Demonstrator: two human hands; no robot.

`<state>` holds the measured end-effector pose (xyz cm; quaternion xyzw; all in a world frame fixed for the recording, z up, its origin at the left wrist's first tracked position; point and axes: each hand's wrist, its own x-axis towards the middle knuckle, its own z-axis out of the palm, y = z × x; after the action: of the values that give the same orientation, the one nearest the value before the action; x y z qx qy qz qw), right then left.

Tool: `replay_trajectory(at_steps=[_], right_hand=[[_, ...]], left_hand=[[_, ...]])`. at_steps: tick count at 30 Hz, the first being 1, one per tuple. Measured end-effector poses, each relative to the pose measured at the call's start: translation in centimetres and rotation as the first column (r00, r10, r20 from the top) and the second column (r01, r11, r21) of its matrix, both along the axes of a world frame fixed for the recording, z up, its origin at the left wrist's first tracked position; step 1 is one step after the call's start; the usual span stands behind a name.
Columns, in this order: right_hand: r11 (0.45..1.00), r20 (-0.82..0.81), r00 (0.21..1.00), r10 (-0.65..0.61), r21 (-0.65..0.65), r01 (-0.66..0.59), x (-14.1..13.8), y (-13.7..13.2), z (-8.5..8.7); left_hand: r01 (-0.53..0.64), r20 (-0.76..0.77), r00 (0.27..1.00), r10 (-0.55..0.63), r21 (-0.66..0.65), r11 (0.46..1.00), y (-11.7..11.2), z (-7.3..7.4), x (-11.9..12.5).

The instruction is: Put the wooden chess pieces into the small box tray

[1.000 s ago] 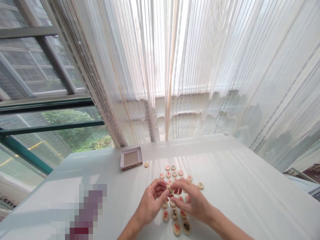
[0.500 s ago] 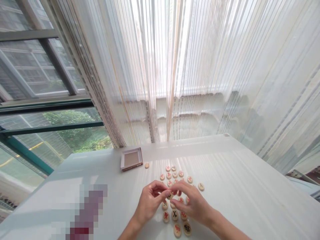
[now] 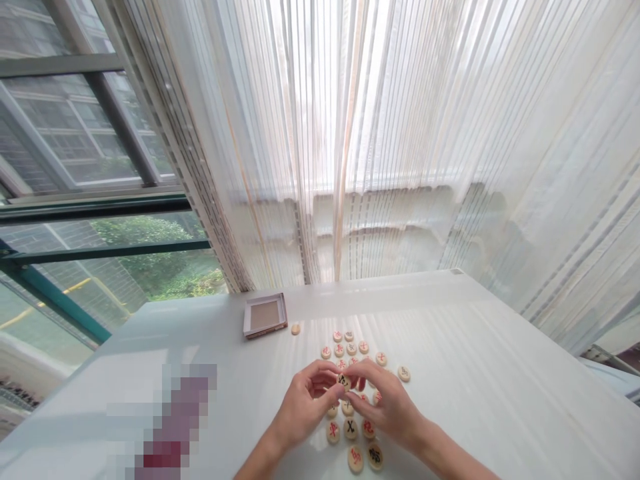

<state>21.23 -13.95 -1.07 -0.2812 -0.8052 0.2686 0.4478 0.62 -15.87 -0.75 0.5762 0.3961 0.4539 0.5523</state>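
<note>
Between the fingertips of my left hand (image 3: 307, 398) and my right hand (image 3: 385, 399) is a round xiangqi piece (image 3: 343, 382) with a black character facing up. Both hands are closed on it, thumbs and fingers meeting at its edges above the table. Below and around them lie several more pieces with red or black characters, among them a red-marked piece (image 3: 355, 458) and a black-marked piece (image 3: 375, 456) closest to me. My fingers hide part of the group. Off to the right lies a single black-marked piece (image 3: 404, 373).
An open shallow box (image 3: 265, 332) stands at the back left of the white table (image 3: 475, 373), with one piece (image 3: 296, 329) beside it. A pixelated purple patch (image 3: 175, 420) covers something at the left. Striped curtains (image 3: 400, 133) hang behind the table.
The held piece has been turned, so its black character now shows more fully between my fingers. Both hands stay in nearly the same place. The view has shifted slightly.
</note>
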Motion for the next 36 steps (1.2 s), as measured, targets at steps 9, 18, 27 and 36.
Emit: replay_trajectory(at_steps=[9,18,27,36], right_hand=[[0.998,0.011,1.000,0.016,-0.065,-0.015,0.3,-0.1,0.6],[0.991,-0.024,0.999,0.031,-0.127,-0.033,0.3,-0.3,1.3],[0.990,-0.010,1.000,0.020,-0.140,-0.021,0.3,-0.4,1.5],[0.987,-0.018,1.000,-0.002,-0.159,-0.001,0.4,-0.3,1.4]], left_hand=[[-0.016,-0.070,0.997,0.018,0.033,0.999,-0.1,0.2,-0.3],[-0.009,-0.084,0.996,0.016,0.078,0.997,-0.3,0.6,-0.1],[0.004,-0.091,0.996,0.005,0.101,0.995,-0.5,0.9,-0.2],[-0.003,-0.081,0.997,0.009,0.072,0.997,-0.5,0.7,0.0]])
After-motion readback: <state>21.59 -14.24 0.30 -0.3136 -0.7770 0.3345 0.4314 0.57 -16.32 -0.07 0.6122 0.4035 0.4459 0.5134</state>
